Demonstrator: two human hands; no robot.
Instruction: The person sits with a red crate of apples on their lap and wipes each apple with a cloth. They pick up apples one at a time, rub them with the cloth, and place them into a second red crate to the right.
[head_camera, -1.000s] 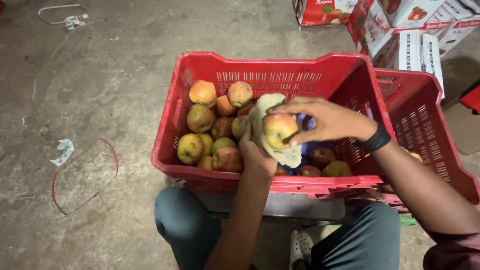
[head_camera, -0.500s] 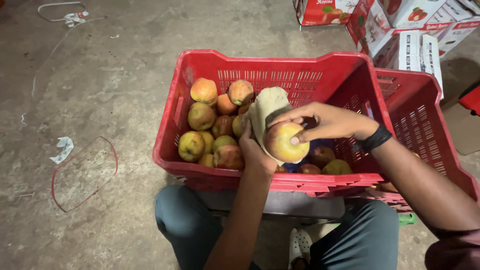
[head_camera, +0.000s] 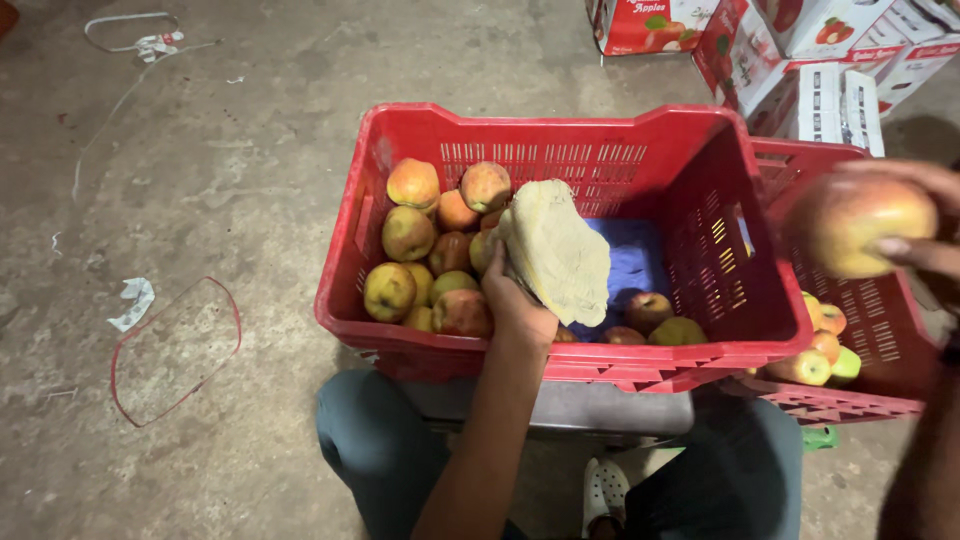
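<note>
Since half a second ago, the right hand (head_camera: 915, 225) has carried its apple (head_camera: 862, 224) out of the big red crate (head_camera: 560, 355) and holds it, grip closed, above the second red crate (head_camera: 880, 385) on the right. Inside the big crate the left hand (head_camera: 517, 305) grips a yellowish cloth (head_camera: 558, 250) beside the piled apples (head_camera: 430, 255).
</note>
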